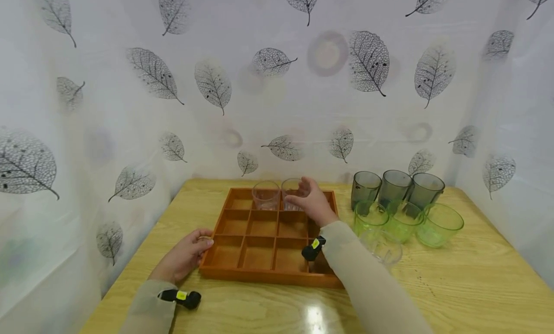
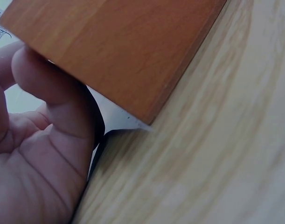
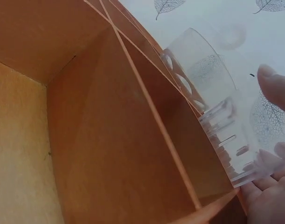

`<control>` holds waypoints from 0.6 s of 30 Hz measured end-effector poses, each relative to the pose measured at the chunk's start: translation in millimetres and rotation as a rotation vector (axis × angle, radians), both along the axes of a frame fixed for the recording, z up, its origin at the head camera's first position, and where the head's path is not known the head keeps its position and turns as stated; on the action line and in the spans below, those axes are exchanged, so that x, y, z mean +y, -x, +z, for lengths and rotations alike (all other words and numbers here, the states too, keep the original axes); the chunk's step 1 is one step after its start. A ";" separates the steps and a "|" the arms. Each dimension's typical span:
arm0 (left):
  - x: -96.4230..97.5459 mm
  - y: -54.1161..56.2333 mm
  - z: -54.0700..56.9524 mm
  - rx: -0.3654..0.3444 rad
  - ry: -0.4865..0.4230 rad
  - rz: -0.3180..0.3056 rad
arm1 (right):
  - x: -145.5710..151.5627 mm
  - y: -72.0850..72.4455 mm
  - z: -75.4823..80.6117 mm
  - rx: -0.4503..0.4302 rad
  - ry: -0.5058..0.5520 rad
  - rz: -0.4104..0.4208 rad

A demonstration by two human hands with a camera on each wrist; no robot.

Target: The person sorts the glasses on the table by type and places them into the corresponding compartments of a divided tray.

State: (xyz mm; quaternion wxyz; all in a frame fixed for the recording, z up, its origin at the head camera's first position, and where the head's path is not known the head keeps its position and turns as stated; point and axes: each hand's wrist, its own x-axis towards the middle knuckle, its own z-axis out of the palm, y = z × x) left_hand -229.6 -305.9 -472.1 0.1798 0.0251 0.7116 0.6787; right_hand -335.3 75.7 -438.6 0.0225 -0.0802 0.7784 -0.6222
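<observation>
A wooden divided tray (image 1: pixel 259 276) lies on the table, with its left wall at my left hand (image 1: pixel 183 257). The thumb and bent fingers of that hand hold the tray's side; the left wrist view has a finger against the outer wall (image 2: pixel 109 60). At the tray's back row, my right hand (image 1: pixel 313 204) grips a clear drinking glass (image 1: pixel 291 188), thumb in front and fingers along its right side. In the right wrist view this glass (image 3: pixel 231 135) stands upright at the back dividers. Left of it, another clear glass (image 1: pixel 266 194) sits in a back compartment.
Right of the tray stand several dark grey glasses (image 1: pixel 365 189) in a row, with green glasses (image 1: pixel 439 228) in front. A clear glass cup (image 1: pixel 387 250) is partly covered by my right sleeve. A leaf-patterned curtain (image 1: pixel 268 117) surrounds the wooden table (image 1: pixel 467 281).
</observation>
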 end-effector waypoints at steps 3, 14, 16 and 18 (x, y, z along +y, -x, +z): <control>0.9 2.9 -2.6 -0.008 0.016 0.011 | 1.4 -0.6 0.7 -0.002 -0.021 0.003; -0.7 -0.5 -4.8 -0.003 0.013 0.006 | -0.8 -3.9 -0.4 -0.008 -0.099 0.024; -1.0 0.4 -5.5 0.008 0.006 -0.001 | -0.7 -3.2 -0.5 0.003 -0.112 0.025; -1.8 1.0 -6.5 0.016 0.000 -0.008 | -1.2 -3.0 -0.7 0.013 -0.130 0.028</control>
